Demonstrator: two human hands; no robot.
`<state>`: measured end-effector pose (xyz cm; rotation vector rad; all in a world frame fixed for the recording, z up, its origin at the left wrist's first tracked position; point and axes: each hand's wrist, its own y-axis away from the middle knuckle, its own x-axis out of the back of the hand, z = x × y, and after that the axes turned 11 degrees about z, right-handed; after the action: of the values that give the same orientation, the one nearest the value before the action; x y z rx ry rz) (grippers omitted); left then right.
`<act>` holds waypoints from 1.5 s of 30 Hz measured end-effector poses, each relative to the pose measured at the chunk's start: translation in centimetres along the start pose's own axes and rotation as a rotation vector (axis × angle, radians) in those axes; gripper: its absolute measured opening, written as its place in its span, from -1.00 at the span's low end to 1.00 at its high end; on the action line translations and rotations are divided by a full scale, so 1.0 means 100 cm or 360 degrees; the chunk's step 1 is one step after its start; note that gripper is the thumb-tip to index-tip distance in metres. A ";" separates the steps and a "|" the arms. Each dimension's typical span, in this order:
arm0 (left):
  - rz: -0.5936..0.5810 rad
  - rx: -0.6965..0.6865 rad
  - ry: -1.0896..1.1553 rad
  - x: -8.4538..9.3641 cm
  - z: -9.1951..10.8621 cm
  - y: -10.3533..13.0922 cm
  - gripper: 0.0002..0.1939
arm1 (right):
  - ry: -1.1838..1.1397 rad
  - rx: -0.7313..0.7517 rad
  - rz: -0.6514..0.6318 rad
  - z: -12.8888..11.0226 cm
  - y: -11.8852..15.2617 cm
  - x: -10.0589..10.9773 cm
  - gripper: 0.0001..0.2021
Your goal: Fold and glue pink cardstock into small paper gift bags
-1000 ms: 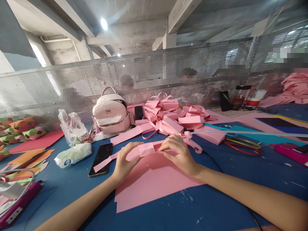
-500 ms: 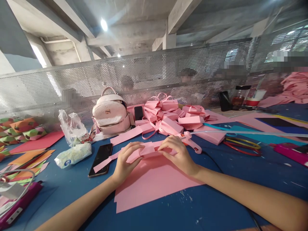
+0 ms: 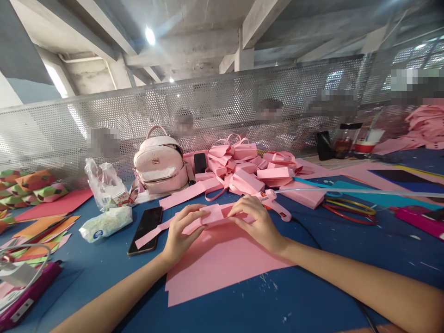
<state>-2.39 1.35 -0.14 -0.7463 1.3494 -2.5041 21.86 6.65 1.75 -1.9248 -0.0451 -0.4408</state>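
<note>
1. Left hand point(image 3: 178, 237): thumb and fingers clamped on the left part of a folded pink paper piece point(image 3: 213, 215).
2. Right hand point(image 3: 257, 221): thumb and fingertips pinched on the right part of the same piece; the exact grip behind the fingers cannot be told.
3. The folded piece sits between the two hands, above a flat pink sheet point(image 3: 222, 266) that lies below them on the blue table point(image 3: 243, 317).
4. A narrow pink strip point(image 3: 148, 237) emerges left of the left hand, crossing a dark phone point(image 3: 143, 226).
5. Just beyond the right hand lies a pink-and-white glue gun point(image 3: 281, 210), its cord running behind the right forearm.
6. Farther left of the left hand: a tissue pack point(image 3: 106, 225).
7. Beyond both hands: a pale pink backpack point(image 3: 159, 162) and, to its right, a heap of folded pink pieces point(image 3: 244, 178).
</note>
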 end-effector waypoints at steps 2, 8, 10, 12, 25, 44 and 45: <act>0.0005 -0.0022 0.0002 0.000 0.001 0.000 -0.62 | -0.0007 -0.0001 -0.0007 0.000 0.000 0.000 -0.82; 0.0014 -0.0085 -0.0004 -0.002 0.000 0.000 -0.59 | -0.0046 -0.0005 -0.0040 0.000 0.003 0.000 -0.85; 0.0015 -0.0095 -0.0010 -0.003 -0.001 0.000 -0.61 | -0.0050 -0.0009 -0.0044 0.001 0.004 0.000 -0.86; 0.0016 -0.0101 -0.0018 -0.003 -0.002 0.001 -0.62 | -0.0054 -0.0009 -0.0046 0.002 0.006 -0.001 -0.88; 0.0013 -0.0141 -0.0024 -0.005 -0.001 0.003 -0.66 | -0.0093 -0.0001 -0.0075 -0.002 0.010 -0.002 -0.90; 0.0046 -0.0104 -0.0021 -0.004 0.002 0.003 -0.67 | -0.0094 0.0033 -0.0069 -0.002 0.009 -0.007 -0.91; 0.0047 -0.0105 -0.0022 -0.004 0.002 0.003 -0.67 | -0.0095 0.0033 -0.0069 -0.003 0.009 -0.007 -0.91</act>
<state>-1.96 1.23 -0.42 -0.7496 1.4337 -2.4386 21.36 6.19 0.83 -1.9193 -0.1302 -0.4106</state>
